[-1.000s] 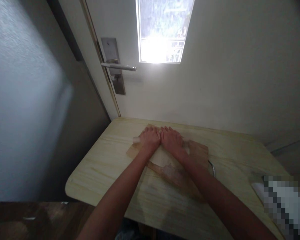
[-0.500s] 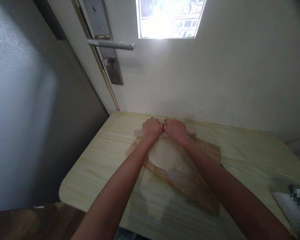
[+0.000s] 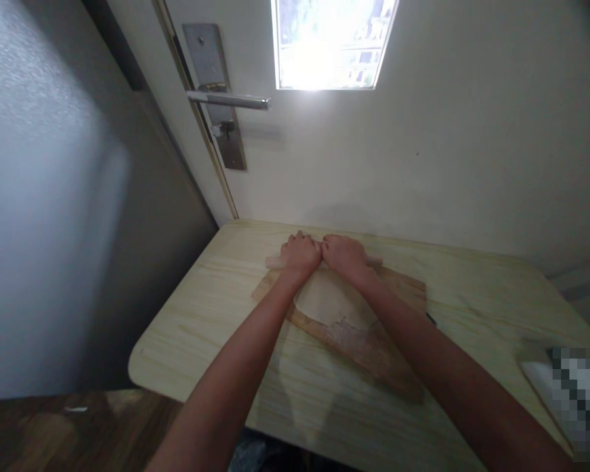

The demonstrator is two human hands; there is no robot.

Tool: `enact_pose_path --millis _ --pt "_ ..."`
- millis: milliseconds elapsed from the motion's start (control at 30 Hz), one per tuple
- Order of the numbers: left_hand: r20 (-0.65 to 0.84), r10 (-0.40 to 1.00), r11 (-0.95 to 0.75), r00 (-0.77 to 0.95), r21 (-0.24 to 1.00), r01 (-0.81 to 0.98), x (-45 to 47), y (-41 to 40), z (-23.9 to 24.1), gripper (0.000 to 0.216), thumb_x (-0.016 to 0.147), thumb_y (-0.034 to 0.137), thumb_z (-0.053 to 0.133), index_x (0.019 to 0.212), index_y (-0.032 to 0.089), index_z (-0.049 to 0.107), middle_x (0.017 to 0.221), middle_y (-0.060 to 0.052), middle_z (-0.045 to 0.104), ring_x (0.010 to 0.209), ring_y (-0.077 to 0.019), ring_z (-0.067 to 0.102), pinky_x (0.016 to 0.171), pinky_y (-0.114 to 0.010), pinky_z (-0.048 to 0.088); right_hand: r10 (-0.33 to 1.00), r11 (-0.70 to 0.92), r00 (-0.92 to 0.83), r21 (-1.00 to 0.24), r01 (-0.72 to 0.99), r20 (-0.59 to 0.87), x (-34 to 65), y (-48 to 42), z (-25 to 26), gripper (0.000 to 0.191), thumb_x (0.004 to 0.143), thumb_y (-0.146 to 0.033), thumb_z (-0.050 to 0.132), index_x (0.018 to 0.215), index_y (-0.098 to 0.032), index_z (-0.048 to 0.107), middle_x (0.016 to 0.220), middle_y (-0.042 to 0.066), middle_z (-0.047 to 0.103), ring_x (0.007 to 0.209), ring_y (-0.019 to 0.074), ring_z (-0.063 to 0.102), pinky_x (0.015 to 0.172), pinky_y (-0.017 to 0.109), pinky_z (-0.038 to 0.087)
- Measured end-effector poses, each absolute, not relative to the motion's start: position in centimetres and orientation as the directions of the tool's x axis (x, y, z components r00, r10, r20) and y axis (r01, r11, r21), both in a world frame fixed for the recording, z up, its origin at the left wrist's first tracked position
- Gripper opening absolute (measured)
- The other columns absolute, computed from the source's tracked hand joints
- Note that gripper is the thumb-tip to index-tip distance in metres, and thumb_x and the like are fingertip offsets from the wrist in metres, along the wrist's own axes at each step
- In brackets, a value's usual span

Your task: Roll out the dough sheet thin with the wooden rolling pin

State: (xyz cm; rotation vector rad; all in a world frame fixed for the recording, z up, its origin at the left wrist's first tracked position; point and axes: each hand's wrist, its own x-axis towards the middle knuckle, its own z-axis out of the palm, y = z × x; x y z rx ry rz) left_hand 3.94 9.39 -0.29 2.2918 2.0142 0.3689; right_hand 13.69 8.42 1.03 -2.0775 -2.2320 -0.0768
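Observation:
Both my hands grip a pale wooden rolling pin [image 3: 274, 262] that lies across the far part of a wooden board. My left hand [image 3: 301, 254] is closed round its left half, and my right hand [image 3: 343, 254] is closed round its right half, the two touching in the middle. Only the pin's ends show past my hands. Below them a flat, pale sheet of dough [image 3: 330, 300] spreads over the cutting board [image 3: 406, 292], with a ragged near edge. Whitish smears mark the board's near part, and my right forearm covers some of the dough and board.
The board rests on a light wood-grain table [image 3: 191, 321] against a white door [image 3: 447, 190] with a metal handle [image 3: 231, 99] and a bright window. A dark thin object [image 3: 431, 320] pokes out beside the board. A pale, partly blurred-out item [image 3: 545, 387] sits at the right.
The view has shifted slightly, with the door handle and table edge appearing a little further right. My hands keep their hold on the rolling pin at nearly the same place.

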Motion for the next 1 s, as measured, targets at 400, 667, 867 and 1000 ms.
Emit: enact_pose_path --millis 400,667,867,1000 --pt "0.191 0.944 -0.295 0.269 0.121 0.948 2.6 3.3 -0.2 0.037 0.088 0.029 0.023 0.109 0.015 0.050 0.117 -0.012 0.052 0.107 -0.0219 0.047 0.089 -0.036 0.035 0.949 0.251 -0.248 0.014 0.968 0.195 14.1 2.7 -0.3 0.037 0.089 -0.025 0.025 0.109 -0.015 0.054 0.119 0.010 0.053 0.111 0.0190 0.046 0.092 0.036 0.031" --pt "0.250 0.925 -0.320 0.288 0.102 0.942 2.6 1.8 -1.5 0.045 0.087 0.030 0.023 0.126 0.009 0.034 0.129 -0.016 0.042 0.120 -0.0245 0.035 0.099 -0.037 0.023 0.904 0.352 -0.342 0.008 0.936 0.256 14.9 1.1 -1.2 0.043 0.089 -0.026 0.022 0.118 -0.011 0.049 0.125 0.010 0.049 0.116 0.0199 0.042 0.096 0.035 0.029" --pt "0.255 0.929 -0.307 0.270 0.118 0.944 2.8 4.1 -1.1 0.044 0.087 0.030 0.023 0.127 0.016 0.034 0.130 -0.012 0.040 0.121 -0.0265 0.034 0.097 -0.038 0.026 0.935 0.292 -0.287 0.005 0.956 0.207 14.7 3.3 -1.1 0.044 0.088 -0.025 0.020 0.122 -0.014 0.045 0.127 0.009 0.047 0.117 0.0211 0.040 0.095 0.038 0.028" --pt "0.239 0.942 -0.278 0.237 0.154 0.948 3.1 5.8 -1.1 0.045 0.088 0.031 0.020 0.128 0.015 0.034 0.131 -0.012 0.039 0.121 -0.0265 0.034 0.095 -0.038 0.029 0.951 0.267 -0.265 0.006 0.964 0.158 14.5 4.9 -0.7 0.044 0.089 -0.025 0.018 0.124 -0.014 0.043 0.126 0.009 0.048 0.116 0.0196 0.041 0.094 0.035 0.030"
